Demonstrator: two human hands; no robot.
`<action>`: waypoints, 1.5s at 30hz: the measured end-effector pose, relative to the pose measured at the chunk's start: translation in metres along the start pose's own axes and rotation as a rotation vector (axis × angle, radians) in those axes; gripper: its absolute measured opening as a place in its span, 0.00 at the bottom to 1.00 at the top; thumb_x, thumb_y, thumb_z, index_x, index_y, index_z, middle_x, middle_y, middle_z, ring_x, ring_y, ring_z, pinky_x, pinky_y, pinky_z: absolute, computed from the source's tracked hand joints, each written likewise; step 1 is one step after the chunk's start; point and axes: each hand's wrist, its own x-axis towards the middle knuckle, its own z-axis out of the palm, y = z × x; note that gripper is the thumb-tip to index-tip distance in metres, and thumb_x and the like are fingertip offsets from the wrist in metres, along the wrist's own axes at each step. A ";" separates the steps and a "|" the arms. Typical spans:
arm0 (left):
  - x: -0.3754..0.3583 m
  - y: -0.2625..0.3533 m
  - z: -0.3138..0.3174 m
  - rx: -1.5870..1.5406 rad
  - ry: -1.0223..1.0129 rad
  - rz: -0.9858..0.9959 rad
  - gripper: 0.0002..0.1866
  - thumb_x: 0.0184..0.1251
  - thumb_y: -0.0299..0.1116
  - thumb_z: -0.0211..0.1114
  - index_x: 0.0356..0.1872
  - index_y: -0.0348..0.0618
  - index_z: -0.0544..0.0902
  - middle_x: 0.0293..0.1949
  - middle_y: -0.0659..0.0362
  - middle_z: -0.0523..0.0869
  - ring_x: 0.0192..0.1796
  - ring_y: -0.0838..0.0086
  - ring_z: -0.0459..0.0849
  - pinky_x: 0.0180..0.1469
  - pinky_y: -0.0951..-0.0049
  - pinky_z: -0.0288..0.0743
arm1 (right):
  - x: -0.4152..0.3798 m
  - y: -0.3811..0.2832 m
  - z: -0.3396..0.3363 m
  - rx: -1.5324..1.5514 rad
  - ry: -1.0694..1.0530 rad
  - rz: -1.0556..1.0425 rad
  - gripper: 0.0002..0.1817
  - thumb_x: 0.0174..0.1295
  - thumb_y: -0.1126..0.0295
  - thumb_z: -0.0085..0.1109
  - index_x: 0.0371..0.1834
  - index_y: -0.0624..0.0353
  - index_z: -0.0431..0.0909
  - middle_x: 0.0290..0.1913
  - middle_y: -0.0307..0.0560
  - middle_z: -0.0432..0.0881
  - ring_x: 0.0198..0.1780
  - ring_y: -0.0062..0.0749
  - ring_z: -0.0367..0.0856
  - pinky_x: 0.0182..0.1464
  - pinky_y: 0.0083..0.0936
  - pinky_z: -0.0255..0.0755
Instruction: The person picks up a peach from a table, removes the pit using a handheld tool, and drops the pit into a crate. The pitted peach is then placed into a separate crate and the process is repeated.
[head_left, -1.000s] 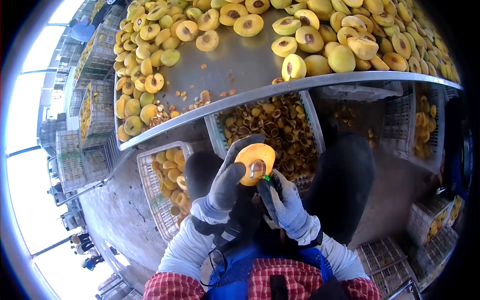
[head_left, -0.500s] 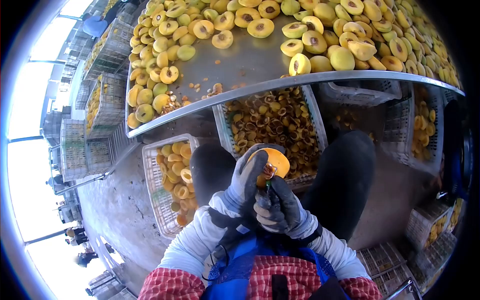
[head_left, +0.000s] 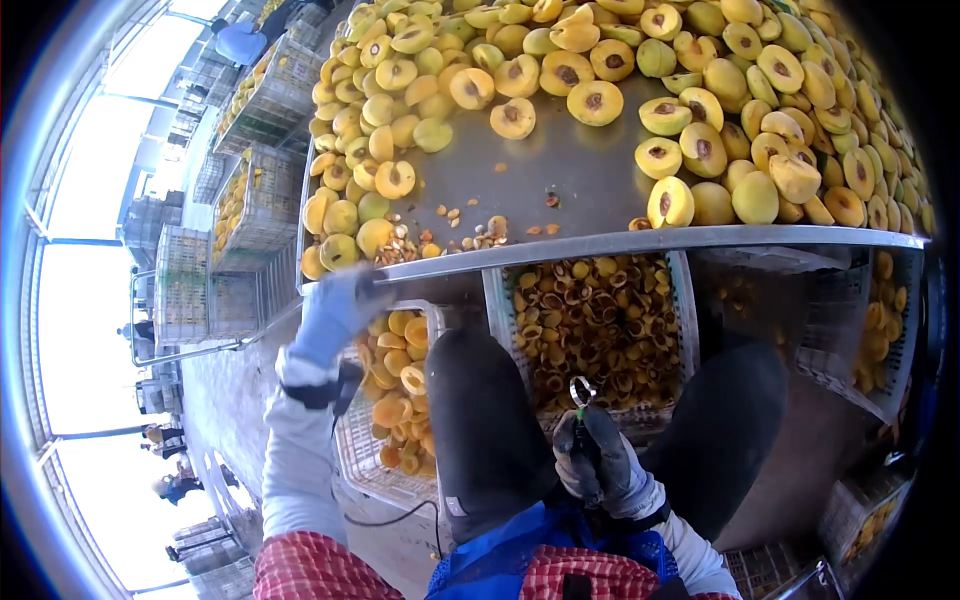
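My right hand (head_left: 603, 462), gloved in grey, is closed round the handle of a pitting tool with a looped metal end (head_left: 581, 391). The loop points upward in front of the crate of dark scraps. Off to the left, my left hand (head_left: 345, 305) is smeared by motion near the table's front edge, and its fingers do not show clearly. Just below that hand stands a white crate (head_left: 430, 325) of pitted peach halves (head_left: 392, 408). Peach halves with brown centres (head_left: 595, 103) lie on the metal table (head_left: 480, 190).
Between my knees, a crate (head_left: 495, 315) holds brown and yellow peach scraps (head_left: 600, 330). Loose pits (head_left: 490, 235) lie along the metal table rim (head_left: 600, 242). Stacked crates (head_left: 185, 290) stand at the left, and another crate (head_left: 840, 350) of fruit is at the right.
My left hand has left the right one and swung to the left, and the peach half is gone from between them. My right hand keeps the pitting tool. The view has shifted.
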 end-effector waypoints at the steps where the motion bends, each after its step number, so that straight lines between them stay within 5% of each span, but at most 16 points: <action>1: 0.037 -0.002 0.003 0.082 0.278 0.120 0.18 0.52 0.44 0.71 0.42 0.46 0.83 0.34 0.54 0.85 0.38 0.61 0.83 0.42 0.64 0.76 | 0.004 0.002 -0.003 -0.044 0.049 -0.011 0.24 0.73 0.50 0.38 0.37 0.62 0.72 0.15 0.41 0.67 0.09 0.21 0.61 0.10 0.16 0.55; 3: 0.108 -0.007 0.005 0.189 0.421 0.131 0.26 0.55 0.46 0.68 0.56 0.51 0.76 0.46 0.51 0.82 0.46 0.57 0.82 0.46 0.60 0.75 | 0.009 0.003 -0.004 -0.059 0.201 -0.004 0.23 0.73 0.51 0.37 0.38 0.62 0.72 0.14 0.40 0.66 0.09 0.22 0.61 0.09 0.17 0.55; 5: 0.160 -0.005 0.014 0.431 0.138 0.008 0.37 0.55 0.46 0.68 0.67 0.54 0.64 0.62 0.48 0.70 0.60 0.54 0.75 0.56 0.59 0.73 | 0.012 0.004 -0.009 -0.029 0.285 -0.023 0.21 0.73 0.51 0.39 0.39 0.60 0.71 0.12 0.40 0.66 0.08 0.23 0.62 0.09 0.18 0.57; 9: 0.194 -0.019 0.016 0.460 0.012 -0.012 0.45 0.47 0.53 0.73 0.67 0.53 0.62 0.60 0.40 0.70 0.59 0.48 0.74 0.59 0.57 0.71 | 0.016 0.002 -0.011 -0.101 0.440 -0.103 0.20 0.72 0.52 0.43 0.37 0.58 0.72 0.13 0.41 0.68 0.08 0.24 0.62 0.09 0.18 0.58; 12: 0.194 -0.037 0.016 0.088 -0.255 0.041 0.42 0.41 0.51 0.77 0.59 0.47 0.68 0.56 0.43 0.75 0.55 0.51 0.77 0.56 0.61 0.72 | 0.018 0.001 -0.007 -0.114 0.471 -0.125 0.19 0.72 0.52 0.44 0.36 0.58 0.72 0.13 0.40 0.69 0.08 0.24 0.63 0.09 0.18 0.57; 14: 0.176 -0.047 0.034 0.142 -0.144 0.259 0.39 0.41 0.50 0.77 0.57 0.47 0.71 0.51 0.50 0.79 0.54 0.55 0.78 0.56 0.62 0.71 | 0.018 0.003 -0.004 -0.160 0.514 -0.109 0.20 0.72 0.53 0.44 0.35 0.59 0.73 0.13 0.40 0.68 0.08 0.23 0.63 0.09 0.18 0.56; 18: 0.069 0.050 0.024 -0.065 0.256 0.370 0.37 0.43 0.42 0.76 0.59 0.49 0.72 0.51 0.52 0.75 0.52 0.55 0.78 0.54 0.62 0.73 | 0.013 -0.001 -0.007 -0.370 0.460 -0.293 0.19 0.69 0.52 0.49 0.40 0.59 0.73 0.16 0.38 0.70 0.12 0.19 0.63 0.12 0.17 0.56; 19: 0.038 0.075 0.022 -0.111 0.183 0.491 0.39 0.40 0.38 0.77 0.59 0.46 0.72 0.52 0.51 0.75 0.52 0.55 0.78 0.56 0.63 0.73 | 0.014 -0.008 0.009 -0.273 0.448 -0.370 0.10 0.69 0.67 0.51 0.41 0.64 0.73 0.16 0.37 0.70 0.09 0.17 0.61 0.12 0.13 0.54; 22: -0.039 0.123 0.043 -0.253 -0.142 0.743 0.43 0.35 0.33 0.79 0.60 0.43 0.71 0.56 0.49 0.72 0.53 0.53 0.77 0.57 0.63 0.72 | 0.016 -0.011 0.021 -0.342 0.334 -0.466 0.11 0.67 0.68 0.53 0.47 0.64 0.73 0.21 0.36 0.74 0.12 0.15 0.63 0.13 0.12 0.54; 24: -0.067 0.140 0.061 -0.264 -0.256 0.858 0.45 0.37 0.35 0.79 0.63 0.43 0.67 0.55 0.48 0.72 0.56 0.52 0.76 0.57 0.62 0.72 | 0.011 -0.011 0.025 -0.314 0.340 -0.386 0.15 0.64 0.71 0.57 0.53 0.63 0.71 0.32 0.39 0.78 0.25 0.18 0.74 0.25 0.13 0.67; 29: -0.116 0.173 0.119 -1.766 -0.073 0.088 0.26 0.70 0.38 0.58 0.64 0.36 0.65 0.51 0.54 0.78 0.53 0.71 0.78 0.56 0.70 0.73 | 0.002 0.004 0.024 -0.281 0.348 -0.526 0.19 0.63 0.75 0.58 0.57 0.62 0.69 0.46 0.43 0.77 0.43 0.22 0.78 0.46 0.17 0.74; 31: -0.126 0.180 0.128 -1.794 -0.009 -0.028 0.23 0.73 0.41 0.54 0.60 0.34 0.69 0.51 0.54 0.79 0.51 0.69 0.80 0.56 0.71 0.73 | 0.006 0.014 0.020 -0.338 0.325 -0.590 0.19 0.64 0.78 0.55 0.58 0.62 0.67 0.49 0.44 0.74 0.44 0.20 0.76 0.45 0.17 0.73; 34: -0.132 0.173 0.134 -1.611 0.061 -0.041 0.21 0.74 0.43 0.53 0.55 0.34 0.74 0.47 0.55 0.81 0.48 0.72 0.80 0.52 0.74 0.74 | -0.009 0.003 0.024 -1.251 0.320 -0.713 0.16 0.64 0.77 0.55 0.54 0.64 0.68 0.45 0.46 0.76 0.42 0.25 0.78 0.43 0.21 0.74; 38: -0.141 0.183 0.135 -1.669 0.108 -0.176 0.18 0.74 0.41 0.53 0.51 0.34 0.76 0.43 0.55 0.82 0.44 0.75 0.80 0.48 0.75 0.75 | -0.031 0.013 0.028 -1.572 0.468 -0.580 0.14 0.60 0.70 0.60 0.46 0.64 0.70 0.35 0.55 0.79 0.35 0.45 0.82 0.38 0.30 0.74; 42: -0.148 0.187 0.138 -1.433 0.192 0.018 0.16 0.72 0.37 0.56 0.50 0.33 0.76 0.42 0.54 0.82 0.44 0.75 0.80 0.48 0.77 0.74 | -0.032 0.004 0.036 -1.411 0.581 -0.943 0.16 0.59 0.69 0.60 0.47 0.63 0.71 0.35 0.56 0.79 0.35 0.51 0.81 0.36 0.33 0.75; 45: -0.146 0.189 0.143 -1.207 0.284 0.254 0.15 0.69 0.35 0.59 0.49 0.34 0.76 0.41 0.56 0.82 0.44 0.75 0.80 0.49 0.77 0.72 | -0.037 0.004 0.028 -1.690 0.569 -0.991 0.16 0.53 0.71 0.63 0.45 0.60 0.73 0.37 0.55 0.79 0.34 0.52 0.80 0.35 0.36 0.75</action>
